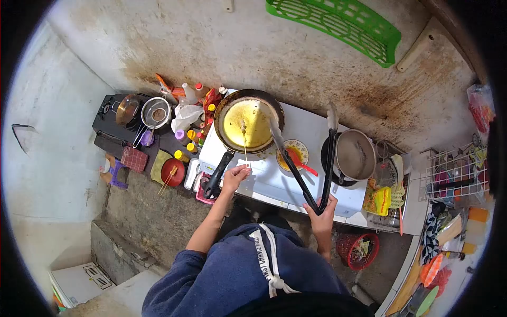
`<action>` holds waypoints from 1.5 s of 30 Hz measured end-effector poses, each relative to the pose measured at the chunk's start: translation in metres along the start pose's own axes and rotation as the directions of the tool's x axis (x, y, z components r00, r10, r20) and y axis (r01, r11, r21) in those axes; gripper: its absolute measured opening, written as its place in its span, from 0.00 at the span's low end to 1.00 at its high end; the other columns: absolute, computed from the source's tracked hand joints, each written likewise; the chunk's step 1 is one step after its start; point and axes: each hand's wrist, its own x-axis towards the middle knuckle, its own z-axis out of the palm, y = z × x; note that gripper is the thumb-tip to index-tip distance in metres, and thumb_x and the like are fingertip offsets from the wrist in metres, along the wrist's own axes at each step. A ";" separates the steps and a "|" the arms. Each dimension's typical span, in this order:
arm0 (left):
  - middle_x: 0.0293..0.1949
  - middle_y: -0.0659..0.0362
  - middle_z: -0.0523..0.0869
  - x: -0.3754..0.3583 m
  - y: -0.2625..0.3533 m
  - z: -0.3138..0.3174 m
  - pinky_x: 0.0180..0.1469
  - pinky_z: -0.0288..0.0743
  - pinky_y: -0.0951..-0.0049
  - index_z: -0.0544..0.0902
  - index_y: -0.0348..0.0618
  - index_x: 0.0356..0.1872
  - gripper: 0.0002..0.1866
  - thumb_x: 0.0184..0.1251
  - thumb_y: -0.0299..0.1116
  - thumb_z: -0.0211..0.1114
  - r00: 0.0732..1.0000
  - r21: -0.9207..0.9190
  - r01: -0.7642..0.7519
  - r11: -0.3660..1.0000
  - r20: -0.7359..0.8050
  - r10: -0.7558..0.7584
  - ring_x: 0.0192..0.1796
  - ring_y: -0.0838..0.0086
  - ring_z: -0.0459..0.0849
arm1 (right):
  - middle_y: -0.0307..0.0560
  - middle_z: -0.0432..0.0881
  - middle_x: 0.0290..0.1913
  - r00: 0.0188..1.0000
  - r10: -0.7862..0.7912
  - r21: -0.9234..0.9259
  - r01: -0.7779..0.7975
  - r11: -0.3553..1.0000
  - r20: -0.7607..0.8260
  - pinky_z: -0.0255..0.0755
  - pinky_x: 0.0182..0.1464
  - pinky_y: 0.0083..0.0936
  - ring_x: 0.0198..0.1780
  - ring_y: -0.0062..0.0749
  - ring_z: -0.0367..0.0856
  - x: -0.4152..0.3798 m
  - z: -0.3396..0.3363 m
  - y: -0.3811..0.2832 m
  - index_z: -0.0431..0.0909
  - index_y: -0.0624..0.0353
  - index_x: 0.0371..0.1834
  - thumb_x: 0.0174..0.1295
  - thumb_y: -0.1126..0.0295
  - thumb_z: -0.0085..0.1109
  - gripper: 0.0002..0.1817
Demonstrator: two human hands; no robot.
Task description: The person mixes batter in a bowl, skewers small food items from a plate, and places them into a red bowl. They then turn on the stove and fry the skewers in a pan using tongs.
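My left hand [236, 178] is closed on the end of a thin wooden skewer [245, 148], whose food-covered tip lies in the yellow oil of a black frying pan [278, 103]. Near the front edge of the white stove [269, 182], my right hand [322, 214] grips black-handled tongs [301, 182] by their joined end. The tongs' arms are spread apart, one metal tip over the pan's right side, the other near the wall. Between the arms sits a patterned bowl [287, 145] of orange-yellow liquid with a red spoon [307, 168].
A grey pot [356, 155] sits on the stove's right side. Bottles and jars [181, 156] stand left of the pan, beside a red bowl [172, 171] with skewers. A red basket [358, 251] is on the floor at right. A green rack [340, 26] hangs on the wall.
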 end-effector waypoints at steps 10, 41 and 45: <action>0.35 0.61 0.81 -0.001 0.004 -0.001 0.38 0.71 0.85 0.75 0.35 0.44 0.15 0.58 0.33 0.59 0.992 -0.146 0.125 0.981 0.025 -0.123 0.33 0.83 0.78 | 0.40 0.64 0.29 0.996 -0.058 -0.047 0.055 0.997 -0.073 0.62 0.33 0.16 0.31 0.20 0.64 0.001 0.014 -0.008 0.55 0.61 0.43 0.43 0.77 0.66 0.29; 0.29 0.63 0.75 -0.070 0.067 -0.073 0.39 0.66 0.82 0.69 0.37 0.49 0.15 0.62 0.32 0.49 0.989 -0.385 0.023 0.923 0.145 0.036 0.31 0.81 0.72 | 0.66 0.76 0.31 0.955 0.027 -0.587 0.160 0.793 0.296 0.67 0.42 0.40 0.39 0.56 0.75 0.092 0.054 -0.047 0.71 0.67 0.42 0.52 0.43 0.48 0.33; 0.31 0.62 0.75 -0.070 0.066 -0.107 0.39 0.66 0.82 0.68 0.36 0.49 0.15 0.62 0.31 0.49 0.995 -0.396 -0.103 0.912 -0.023 0.102 0.32 0.81 0.72 | 0.66 0.77 0.31 0.963 0.043 -0.630 0.140 0.764 0.265 0.67 0.41 0.40 0.39 0.55 0.76 0.106 0.061 -0.055 0.76 0.68 0.34 0.50 0.39 0.46 0.35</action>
